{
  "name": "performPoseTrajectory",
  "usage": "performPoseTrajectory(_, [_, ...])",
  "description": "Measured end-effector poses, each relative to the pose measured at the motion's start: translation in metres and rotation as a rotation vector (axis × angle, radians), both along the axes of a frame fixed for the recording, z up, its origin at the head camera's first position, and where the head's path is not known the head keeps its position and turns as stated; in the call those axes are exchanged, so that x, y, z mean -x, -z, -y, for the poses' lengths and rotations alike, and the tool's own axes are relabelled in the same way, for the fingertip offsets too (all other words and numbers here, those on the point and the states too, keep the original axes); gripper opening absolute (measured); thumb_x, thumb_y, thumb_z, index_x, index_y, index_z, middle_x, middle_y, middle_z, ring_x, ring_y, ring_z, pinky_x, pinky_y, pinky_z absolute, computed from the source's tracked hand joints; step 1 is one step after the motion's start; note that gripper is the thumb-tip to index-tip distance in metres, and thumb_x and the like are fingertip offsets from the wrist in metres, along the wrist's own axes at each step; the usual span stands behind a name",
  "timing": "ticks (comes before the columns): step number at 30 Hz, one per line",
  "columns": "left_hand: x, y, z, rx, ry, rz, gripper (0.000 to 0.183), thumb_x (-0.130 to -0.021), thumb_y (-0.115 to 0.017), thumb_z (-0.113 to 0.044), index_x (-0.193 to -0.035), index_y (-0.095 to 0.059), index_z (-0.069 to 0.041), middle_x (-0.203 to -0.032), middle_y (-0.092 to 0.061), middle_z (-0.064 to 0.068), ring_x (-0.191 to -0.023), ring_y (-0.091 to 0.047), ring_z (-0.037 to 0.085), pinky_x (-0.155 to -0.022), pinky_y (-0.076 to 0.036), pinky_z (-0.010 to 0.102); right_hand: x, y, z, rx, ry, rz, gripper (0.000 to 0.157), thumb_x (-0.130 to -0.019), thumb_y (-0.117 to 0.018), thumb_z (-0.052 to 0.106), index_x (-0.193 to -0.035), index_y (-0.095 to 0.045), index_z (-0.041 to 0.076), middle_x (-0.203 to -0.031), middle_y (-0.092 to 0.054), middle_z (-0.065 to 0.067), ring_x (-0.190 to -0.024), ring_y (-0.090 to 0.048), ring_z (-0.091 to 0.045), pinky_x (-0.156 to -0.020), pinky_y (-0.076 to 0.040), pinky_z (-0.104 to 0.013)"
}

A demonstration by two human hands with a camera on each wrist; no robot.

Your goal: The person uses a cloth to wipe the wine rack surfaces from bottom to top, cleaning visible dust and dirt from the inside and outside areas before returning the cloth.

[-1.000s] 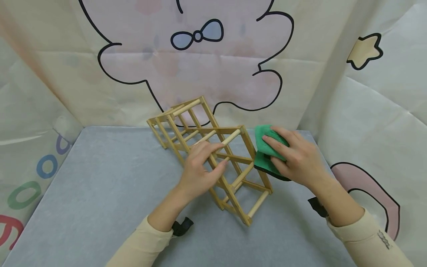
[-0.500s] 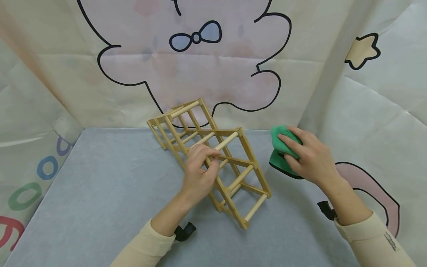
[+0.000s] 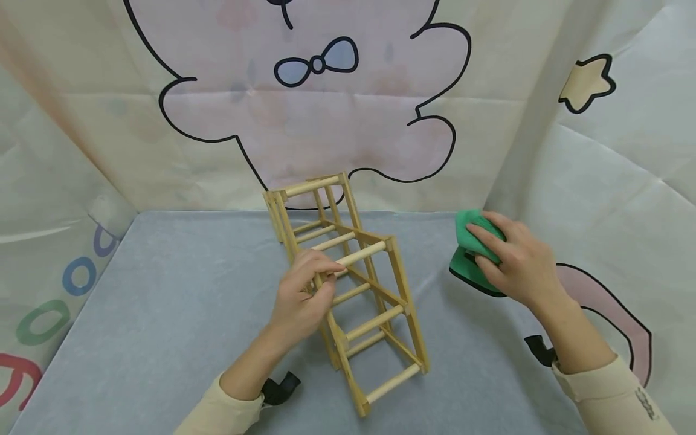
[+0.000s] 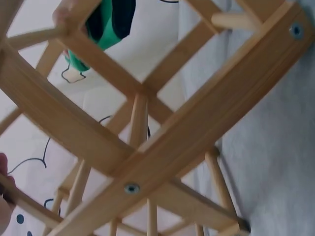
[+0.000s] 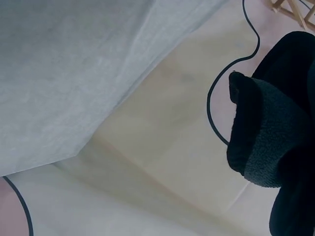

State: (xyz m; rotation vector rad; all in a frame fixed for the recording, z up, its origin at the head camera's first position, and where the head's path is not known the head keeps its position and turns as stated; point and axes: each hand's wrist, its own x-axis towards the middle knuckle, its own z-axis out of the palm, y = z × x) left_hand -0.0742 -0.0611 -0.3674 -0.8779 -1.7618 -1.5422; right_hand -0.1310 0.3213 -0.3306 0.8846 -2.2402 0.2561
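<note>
- Left hand (image 3: 301,296) grips the wooden rack (image 3: 375,324) on or just above the tabletop (image 3: 179,314), contact unclear.
- Right hand (image 3: 519,260) grips the green cloth (image 3: 464,264), off the rack.
- Probably positioning for wiping; next needs cloth against rack.

The left hand (image 3: 301,297) is hiding a bit of the wooden rack (image 3: 361,255). The right hand (image 3: 521,266) is covering some green cloth (image 3: 469,243). The right sleeve (image 3: 606,389) is showing a squiggle (image 3: 646,403) too small to read.
</note>
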Motion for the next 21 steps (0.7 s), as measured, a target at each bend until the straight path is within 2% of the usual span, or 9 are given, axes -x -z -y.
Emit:
performPoseTrajectory(5, [-0.001, -0.001, 0.012, 0.018, 0.103, 0.022, 0.033, -0.084, -0.057, 0.021, -0.103, -0.073, -0.001, -0.093, -0.066, 0.007, -0.090, -0.059, 0.024, -0.081, -0.050, 0.032, -0.001, 0.003, -0.002, 0.015, -0.005, -0.025, 0.045, -0.095, -0.047, 0.030, -0.119, -0.078, 0.007, -0.128, -0.067, -0.021, -0.087, -0.064, -0.047, -0.043, -0.048, -0.055])
performPoseTrajectory(9, [0.001, -0.003, 0.021, -0.016, 0.190, 0.065, 0.036, -0.085, -0.055, 0.025, -0.102, -0.073, -0.001, -0.094, -0.066, 0.009, -0.089, -0.057, 0.022, -0.078, -0.050, 0.032, -0.002, 0.004, -0.004, 0.010, 0.004, -0.029, 0.045, -0.096, -0.047, 0.030, -0.119, -0.078, 0.006, -0.129, -0.067, -0.022, -0.087, -0.064, -0.046, -0.044, -0.048, -0.054])
performPoseTrajectory(12, [0.005, -0.005, 0.027, -0.054, 0.263, 0.084, 0.034, -0.087, -0.054, 0.025, -0.102, -0.073, 0.001, -0.094, -0.066, 0.010, -0.087, -0.056, 0.023, -0.084, -0.053, 0.033, -0.003, 0.003, -0.005, 0.002, 0.007, -0.029, 0.045, -0.096, -0.047, 0.029, -0.119, -0.078, 0.006, -0.129, -0.067, -0.022, -0.086, -0.063, -0.046, -0.044, -0.049, -0.054])
performPoseTrajectory(17, [0.012, -0.007, 0.035, -0.061, 0.326, 0.096, 0.031, -0.088, -0.055, 0.024, -0.102, -0.074, 0.003, -0.094, -0.069, 0.009, -0.094, -0.063, 0.024, -0.101, -0.053, 0.041, -0.005, 0.003, -0.006, 0.007, 0.010, -0.031, 0.045, -0.096, -0.047, 0.030, -0.117, -0.078, 0.006, -0.128, -0.067, -0.021, -0.086, -0.063, -0.046, -0.044, -0.048, -0.055])
performPoseTrajectory(21, [0.016, -0.007, 0.041, -0.034, 0.348, 0.093, 0.034, -0.087, -0.055, 0.026, -0.102, -0.074, 0.002, -0.096, -0.070, 0.009, -0.100, -0.065, 0.024, -0.100, -0.054, 0.042, -0.005, 0.004, -0.008, 0.016, 0.013, -0.035, 0.045, -0.095, -0.047, 0.030, -0.116, -0.079, 0.006, -0.128, -0.068, -0.021, -0.088, -0.064, -0.048, -0.044, -0.049, -0.057])
